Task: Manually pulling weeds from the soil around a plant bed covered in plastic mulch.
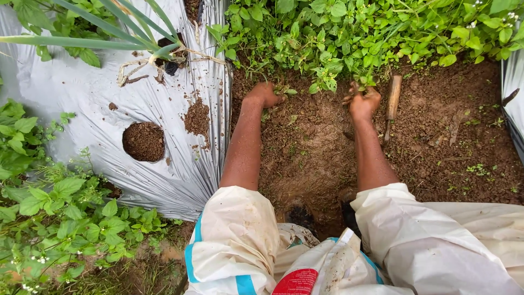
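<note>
1. The left hand (265, 94) reaches into the weeds (327, 33) at the far edge of the bare soil strip (327, 147); its fingers are buried in leaves, so I cannot tell their grip.
2. The right hand (363, 101) is clenched around weed stems at the same edge.
3. A wooden-handled tool (392, 104) lies on the soil just beside the right hand.
4. Silver plastic mulch (82, 93) covers the bed along the strip's left edge.

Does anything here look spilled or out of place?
Yes. Clumps of brown soil lie scattered on the silver plastic mulch sheet, beside its round planting hole. A wooden-handled tool lies loose on the bare earth near the right hand.
</note>
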